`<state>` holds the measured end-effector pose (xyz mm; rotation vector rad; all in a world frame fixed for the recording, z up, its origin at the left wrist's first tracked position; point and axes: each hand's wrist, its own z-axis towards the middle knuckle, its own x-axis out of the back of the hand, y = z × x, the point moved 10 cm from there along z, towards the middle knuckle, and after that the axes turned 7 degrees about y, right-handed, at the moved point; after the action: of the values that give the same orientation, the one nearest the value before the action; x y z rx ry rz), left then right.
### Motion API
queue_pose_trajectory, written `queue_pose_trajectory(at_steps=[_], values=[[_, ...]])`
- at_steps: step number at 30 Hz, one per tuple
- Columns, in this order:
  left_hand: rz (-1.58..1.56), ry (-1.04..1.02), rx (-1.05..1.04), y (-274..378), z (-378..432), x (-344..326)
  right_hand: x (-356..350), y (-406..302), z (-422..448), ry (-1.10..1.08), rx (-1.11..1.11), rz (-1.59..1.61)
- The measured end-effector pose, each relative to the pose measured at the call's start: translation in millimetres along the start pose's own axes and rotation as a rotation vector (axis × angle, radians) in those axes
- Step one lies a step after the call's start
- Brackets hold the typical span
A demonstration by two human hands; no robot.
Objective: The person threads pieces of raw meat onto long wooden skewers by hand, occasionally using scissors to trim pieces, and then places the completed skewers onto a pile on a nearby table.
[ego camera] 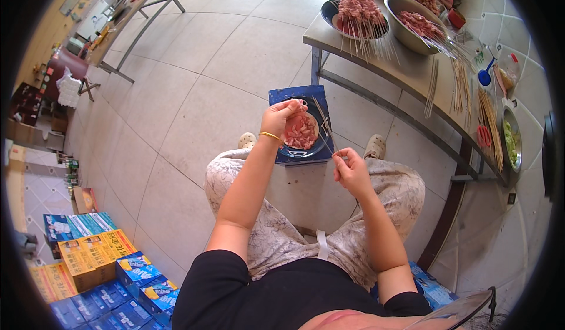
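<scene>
My left hand (279,117), with a gold bangle at the wrist, pinches a small piece of raw meat (302,105) over the far part of a dark blue plate (295,152). Cut strips of raw pink meat (302,135) lie in that plate, which rests on a blue cardboard box (279,94) between my feet. To the right of the plate, my right hand (353,173) grips a few thin skewers (325,124) by their near ends. They slant away over the plate's right side, and their exact number is hard to tell.
On the bench (401,76) at right stand a bowl of loaded meat skewers (361,12) and a metal basin (408,38) with more. Loose skewers (461,85), red-handled scissors (484,135) and a bowl of green food (511,140) lie nearer. Stacked cartons (95,259) stand at lower left.
</scene>
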<state>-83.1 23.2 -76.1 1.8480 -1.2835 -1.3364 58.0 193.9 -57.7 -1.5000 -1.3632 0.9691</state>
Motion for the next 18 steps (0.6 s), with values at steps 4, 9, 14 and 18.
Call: queue_pose_trajectory(at_steps=[4,9,14,18], values=[[-0.001,-0.037,-0.038,11.1,-0.3,-2.2,0.4,-3.8,-3.2,-0.02,-0.034,0.036],[-0.023,-0.072,-0.019,7.1,-0.6,-7.5,-0.3,1.9,-4.6,-0.026,-0.048,0.04],[-0.007,-0.091,-0.009,2.8,2.2,-5.2,-1.6,3.3,-5.2,-0.057,-0.069,0.06],[0.028,-0.087,0.005,2.8,3.6,-4.1,-1.4,3.5,-6.0,-0.075,-0.089,0.063]])
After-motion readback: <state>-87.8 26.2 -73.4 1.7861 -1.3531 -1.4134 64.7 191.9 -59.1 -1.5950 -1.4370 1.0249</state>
